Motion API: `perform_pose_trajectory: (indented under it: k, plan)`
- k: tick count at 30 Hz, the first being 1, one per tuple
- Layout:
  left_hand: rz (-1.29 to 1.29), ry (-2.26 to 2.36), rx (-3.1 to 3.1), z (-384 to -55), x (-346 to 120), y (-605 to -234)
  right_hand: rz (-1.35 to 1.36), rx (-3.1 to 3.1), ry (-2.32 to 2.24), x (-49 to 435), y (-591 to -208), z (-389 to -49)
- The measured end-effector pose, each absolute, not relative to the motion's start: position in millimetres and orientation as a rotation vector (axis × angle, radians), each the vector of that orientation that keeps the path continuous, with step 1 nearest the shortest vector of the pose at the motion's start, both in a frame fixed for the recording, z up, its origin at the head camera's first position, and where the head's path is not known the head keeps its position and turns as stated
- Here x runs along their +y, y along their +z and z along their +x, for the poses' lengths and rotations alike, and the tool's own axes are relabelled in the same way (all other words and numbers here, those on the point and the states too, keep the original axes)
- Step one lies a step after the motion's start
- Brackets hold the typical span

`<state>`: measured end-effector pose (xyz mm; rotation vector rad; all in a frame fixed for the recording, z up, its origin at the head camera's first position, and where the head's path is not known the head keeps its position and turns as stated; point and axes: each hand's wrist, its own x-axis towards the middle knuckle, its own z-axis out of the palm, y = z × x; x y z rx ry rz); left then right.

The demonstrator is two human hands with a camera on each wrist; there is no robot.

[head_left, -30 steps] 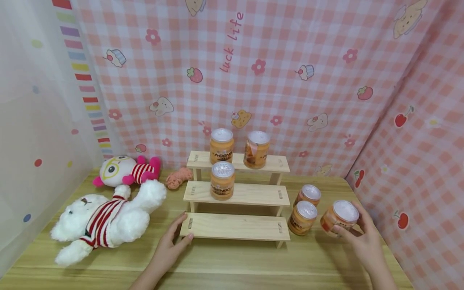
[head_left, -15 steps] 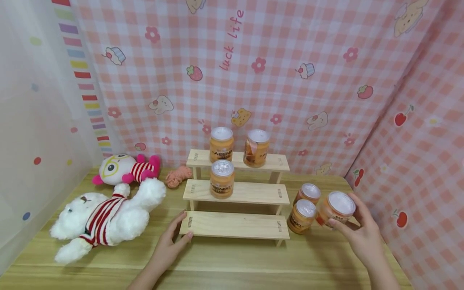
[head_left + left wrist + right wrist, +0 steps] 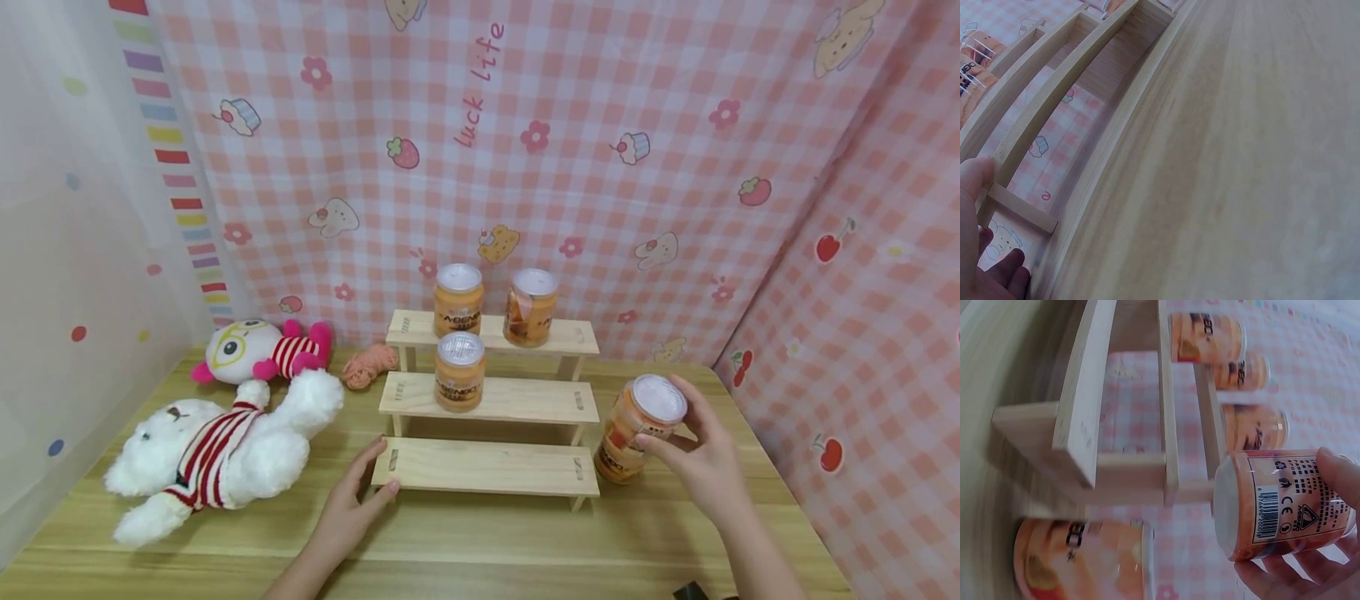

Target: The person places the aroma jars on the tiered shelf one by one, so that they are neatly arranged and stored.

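My right hand (image 3: pixel 701 454) grips an orange can (image 3: pixel 1291 506) with a silver lid, fingers and thumb around its sides. In the right wrist view its barcode label shows, and the can is off the table. Another orange can (image 3: pixel 617 467) stands on the table below it, partly covered in the head view. At the left, my left hand (image 3: pixel 352 492) holds the end of the lowest step of a three-step wooden shelf (image 3: pixel 487 467); its thumb (image 3: pixel 975 175) lies on the front edge. Two cans (image 3: pixel 531 308) sit on the top step and one can (image 3: pixel 460 375) on the middle step.
A white plush bear (image 3: pixel 217 467) lies on the table's left side, with a pink and white doll (image 3: pixel 262 352) behind it. Beside the shelf is a pink yarn bundle (image 3: pixel 370 367). Checked cloth (image 3: pixel 570 183) hangs behind. A dark object (image 3: pixel 690 592) shows at the bottom edge.
My right hand has lifted the can and carried it left, toward the shelf, so it now covers the cans standing there. My left hand has stayed at the shelf's lowest step.
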<state>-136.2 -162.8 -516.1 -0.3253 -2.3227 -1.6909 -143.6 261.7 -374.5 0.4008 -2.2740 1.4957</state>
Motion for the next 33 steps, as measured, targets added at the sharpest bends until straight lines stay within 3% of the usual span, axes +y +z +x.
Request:
perform_pose_trajectory:
  k: [33]
  plan:
    - [-0.263, -1.748, -2.379, -135, -162, -511, 0.603, -2.317, 1.801, 182, -358, -199]
